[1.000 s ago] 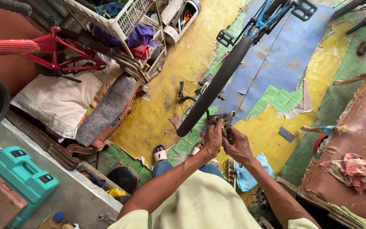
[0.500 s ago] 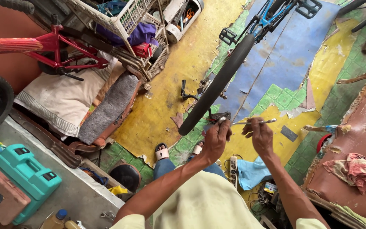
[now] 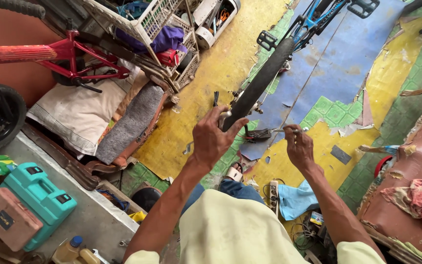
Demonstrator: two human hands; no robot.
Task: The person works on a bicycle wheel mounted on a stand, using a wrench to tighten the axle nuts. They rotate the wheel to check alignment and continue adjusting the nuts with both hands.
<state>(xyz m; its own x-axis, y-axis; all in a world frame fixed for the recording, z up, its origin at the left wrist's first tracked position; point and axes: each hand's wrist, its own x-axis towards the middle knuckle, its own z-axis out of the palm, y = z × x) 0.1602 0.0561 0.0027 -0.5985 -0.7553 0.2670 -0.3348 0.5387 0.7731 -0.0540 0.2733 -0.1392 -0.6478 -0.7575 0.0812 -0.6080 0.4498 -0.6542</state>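
Observation:
A blue bicycle [image 3: 313,22] stands in front of me with its black tyre [image 3: 262,80] pointing toward me. My left hand [image 3: 213,139] grips the near end of that tyre, fingers wrapped round it. My right hand [image 3: 299,149] is just right of the wheel and pinches a thin metal tool [image 3: 282,130] that points left toward the wheel's hub area [image 3: 257,134]. My blue-jeaned leg and a sandalled foot [image 3: 233,172] show below the hands.
A red bicycle frame [image 3: 69,54] and a white basket [image 3: 147,24] of clutter stand at upper left above a cushion [image 3: 81,115]. A teal case [image 3: 37,203] sits at lower left. A light blue cloth [image 3: 294,198] and power strip [image 3: 273,193] lie by my knees. A worn brown seat [image 3: 411,171] fills the right.
My hands, held together near the wheel, have parted. The left hand moved up-left onto the tyre; the right hand shifted right with the thin tool.

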